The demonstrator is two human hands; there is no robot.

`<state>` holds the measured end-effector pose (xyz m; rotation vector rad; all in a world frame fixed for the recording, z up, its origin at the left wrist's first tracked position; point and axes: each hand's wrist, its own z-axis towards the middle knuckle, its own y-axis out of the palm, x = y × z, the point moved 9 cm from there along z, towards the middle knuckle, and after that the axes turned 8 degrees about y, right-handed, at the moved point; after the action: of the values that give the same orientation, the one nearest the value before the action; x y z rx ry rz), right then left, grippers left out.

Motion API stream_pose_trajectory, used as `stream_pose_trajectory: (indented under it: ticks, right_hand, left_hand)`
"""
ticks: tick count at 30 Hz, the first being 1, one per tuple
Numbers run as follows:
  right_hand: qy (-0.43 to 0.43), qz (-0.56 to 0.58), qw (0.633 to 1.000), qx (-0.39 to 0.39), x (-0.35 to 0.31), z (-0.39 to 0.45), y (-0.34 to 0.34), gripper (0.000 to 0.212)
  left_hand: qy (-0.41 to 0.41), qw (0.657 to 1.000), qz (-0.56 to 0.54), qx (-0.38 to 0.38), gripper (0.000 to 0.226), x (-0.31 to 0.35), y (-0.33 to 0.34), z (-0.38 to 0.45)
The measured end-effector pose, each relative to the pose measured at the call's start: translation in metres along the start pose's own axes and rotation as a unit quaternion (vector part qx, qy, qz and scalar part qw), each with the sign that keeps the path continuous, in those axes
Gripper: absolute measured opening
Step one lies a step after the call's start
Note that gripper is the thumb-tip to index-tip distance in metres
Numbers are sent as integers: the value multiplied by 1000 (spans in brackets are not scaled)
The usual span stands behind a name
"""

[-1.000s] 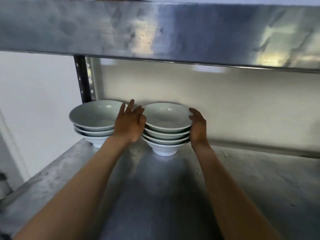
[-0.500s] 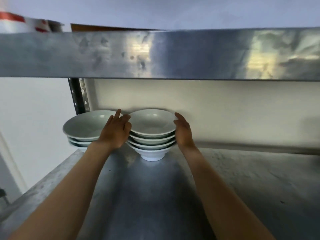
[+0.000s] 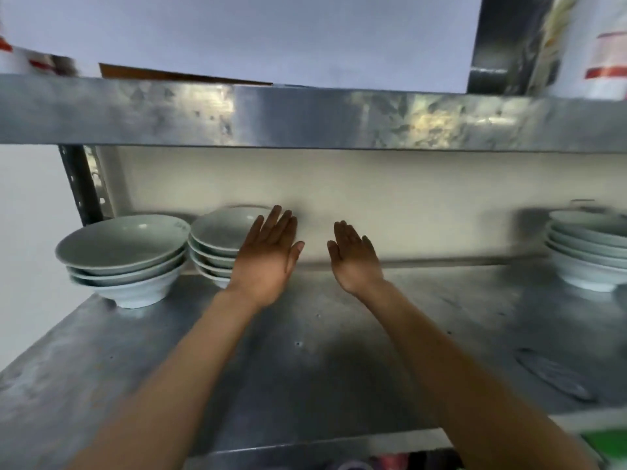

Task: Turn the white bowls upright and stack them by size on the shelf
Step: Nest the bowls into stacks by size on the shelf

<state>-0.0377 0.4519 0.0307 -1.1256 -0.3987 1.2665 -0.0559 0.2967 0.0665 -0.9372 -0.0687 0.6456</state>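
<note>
We've 2 upright bowl stacks [image 3: 217, 245] far left on the shelf [image 3: 322, 351]. Left hand [image 3: 268, 256] & right hand [image 3: 354, 256] flat-fingered, holding nothing. Next, prob. reach far-right stack [image 3: 588, 252].

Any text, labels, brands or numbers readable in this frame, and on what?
None can be read.
White container with red bands on the upper shelf at right: print too blurred.
Package beside it: pattern only, no legible words.
White and red item at upper left: blurred.
Bowl stacks: a faint dark mark on one rim, unreadable.
</note>
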Motion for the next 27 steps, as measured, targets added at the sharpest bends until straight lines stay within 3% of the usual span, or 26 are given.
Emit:
stream_pose_trajectory:
  ticks: [6, 11, 15, 17, 23, 27]
  right_hand:
    - [65, -107, 992, 13, 90, -68, -44, 55]
    - [151, -117, 982, 8, 174, -124, -91, 55]
    - [192, -132, 972, 31, 232, -155, -131, 55]
    - [215, -128, 967, 40, 265, -168, -149, 55]
    - [271, -92, 956, 65, 387, -195, -190, 53]
    - [262, -69, 959, 79, 471, -198, -214, 53]
  left_hand:
    - [75, 992, -92, -50, 75, 111, 62, 15]
    - [110, 984, -124, -64, 58, 198, 74, 33]
    - [135, 977, -161, -42, 70, 260, 68, 53]
    - [145, 975, -165, -44, 64, 295, 67, 65]
    - [139, 960, -240, -45, 56, 393, 76, 109]
    - [114, 960, -256, -26, 55, 441, 93, 162]
